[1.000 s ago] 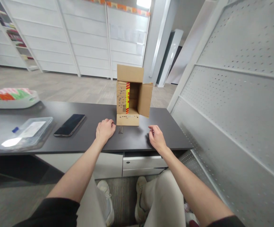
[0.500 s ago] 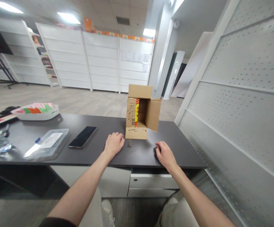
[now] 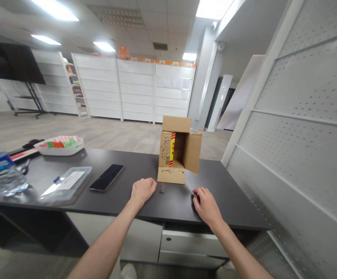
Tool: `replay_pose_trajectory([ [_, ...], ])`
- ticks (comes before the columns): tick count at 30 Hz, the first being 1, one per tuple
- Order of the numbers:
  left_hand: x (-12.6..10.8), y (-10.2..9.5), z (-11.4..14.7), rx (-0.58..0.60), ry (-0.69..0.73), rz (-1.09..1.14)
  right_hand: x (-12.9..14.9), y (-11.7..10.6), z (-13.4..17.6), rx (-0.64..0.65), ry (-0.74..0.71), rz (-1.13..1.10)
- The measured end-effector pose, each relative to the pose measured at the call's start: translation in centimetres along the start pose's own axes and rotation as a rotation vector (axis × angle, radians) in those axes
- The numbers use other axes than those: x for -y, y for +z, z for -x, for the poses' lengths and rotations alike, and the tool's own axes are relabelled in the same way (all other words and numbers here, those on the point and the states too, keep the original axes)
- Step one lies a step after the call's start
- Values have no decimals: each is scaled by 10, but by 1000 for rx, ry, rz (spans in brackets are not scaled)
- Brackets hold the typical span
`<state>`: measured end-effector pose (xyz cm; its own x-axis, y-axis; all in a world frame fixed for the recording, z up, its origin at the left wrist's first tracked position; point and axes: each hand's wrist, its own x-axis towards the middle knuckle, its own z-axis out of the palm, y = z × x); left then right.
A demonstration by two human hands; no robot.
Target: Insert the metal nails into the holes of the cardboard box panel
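My left hand [image 3: 143, 191] rests on the dark tabletop in a loose fist, its curled fingers turned down and nothing seen in them. Just right of it lie several thin metal screws or nails [image 3: 162, 188], side by side. Behind them a cardboard box [image 3: 165, 149] stands with its opening toward me and its flaps spread; yellow and red tape runs down one flap. My right hand [image 3: 205, 203] lies on the table to the right of the box, loosely bent, with a gap between thumb and fingers. I see nothing held there.
A phone [image 3: 107, 178], a clear plastic case [image 3: 66, 185] and a water bottle [image 3: 4, 170] are on the left of the desk [image 3: 232, 193]. Behind them sits a white tray [image 3: 61, 150] with colourful contents. A perforated white panel [image 3: 302, 135] borders the right side.
The view has tilted up and turned a little left, so everything sits lower and further right. Both hands stay in place on the table; the box and the screws or nails have not moved.
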<state>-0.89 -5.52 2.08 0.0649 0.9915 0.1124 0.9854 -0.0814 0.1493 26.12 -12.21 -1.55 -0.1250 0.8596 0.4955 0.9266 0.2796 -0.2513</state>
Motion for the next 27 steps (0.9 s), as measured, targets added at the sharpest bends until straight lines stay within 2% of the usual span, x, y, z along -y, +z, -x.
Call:
replay_pose_trajectory([
  [8,-1,-2,-1,-15,-42,-17,4,1,-1,14,-18,31],
  [20,2,1,-1,-89,-13,-84,6,5,-1,37,-14,61],
  [27,6,3,-4,-86,-22,-67,8,9,-11,56,-53,-34],
])
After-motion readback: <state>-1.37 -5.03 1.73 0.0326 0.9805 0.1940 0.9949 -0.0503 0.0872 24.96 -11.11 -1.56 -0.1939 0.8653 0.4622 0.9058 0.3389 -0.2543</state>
